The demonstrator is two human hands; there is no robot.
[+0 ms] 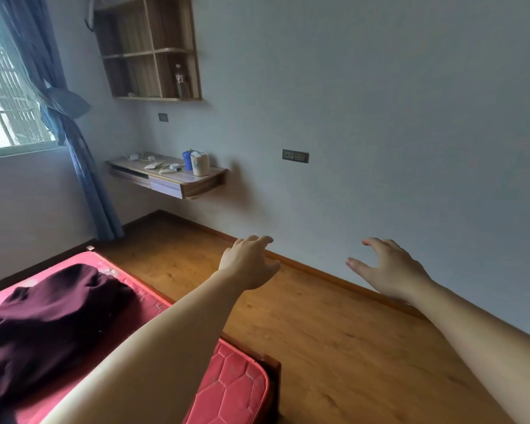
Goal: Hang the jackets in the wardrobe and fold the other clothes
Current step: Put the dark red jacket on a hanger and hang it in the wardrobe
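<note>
Left hand (249,263): raised in front of the body over the wooden floor (334,341), palm down, fingers loosely spread and slightly bent; holds nothing.

Right hand (389,269): raised level with the left and well apart from it, fingers spread and relaxed, thumb out toward the left; holds nothing.

Dark maroon garment (49,322): lies in a crumpled heap on the red mattress (236,384), at lower left; neither hand touches it. Whether it is a jacket cannot be told.

Red mattress: quilted, with a hexagon pattern at its near corner; it sits on a dark wooden bed frame (273,371).

Wall-mounted counter (178,182): wooden, with a drawer front, fixed to the grey wall (380,102). On it stand a blue bottle (187,160) and a pale container (200,163) just beside it, with small white items further left.

Wall shelf (150,50): wooden, open compartments, above the counter; a clear bottle (179,78) stands in the lower right compartment.

Power socket (295,155): on the wall, right of the counter.

Blue curtain (74,133): gathered beside the barred window (6,96).
</note>
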